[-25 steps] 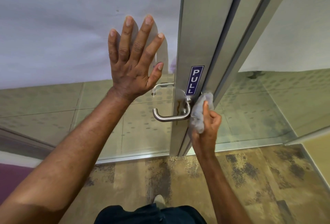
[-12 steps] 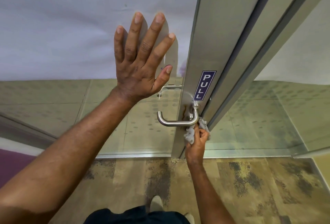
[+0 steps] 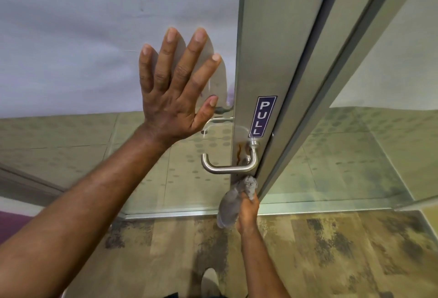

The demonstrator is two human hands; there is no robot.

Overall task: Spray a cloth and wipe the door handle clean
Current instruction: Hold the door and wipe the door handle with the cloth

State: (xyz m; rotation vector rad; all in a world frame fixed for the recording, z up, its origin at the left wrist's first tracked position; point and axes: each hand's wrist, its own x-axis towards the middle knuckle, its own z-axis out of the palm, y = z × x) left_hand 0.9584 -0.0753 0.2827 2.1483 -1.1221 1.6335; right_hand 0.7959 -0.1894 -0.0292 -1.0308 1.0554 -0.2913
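A brushed-steel lever door handle [image 3: 227,167] sticks out from the metal door frame [image 3: 265,48], below a blue PULL sticker [image 3: 262,116]. Brown stains mark the plate behind the handle. My left hand [image 3: 175,93] presses flat on the frosted glass door [image 3: 83,48], fingers spread, just left of the frame. My right hand [image 3: 247,212] grips a bunched grey cloth [image 3: 233,200] right under the handle's inner end, with the cloth's top against the frame edge. No spray bottle is in view.
A fixed glass panel [image 3: 367,167] stands to the right of the frame. Patterned carpet [image 3: 331,250] covers the floor below. My shoe [image 3: 209,281] shows at the bottom edge, near the door's lower rail.
My right hand with the cloth has dropped from beside the handle's base to just beneath it. My left hand has stayed flat on the glass.
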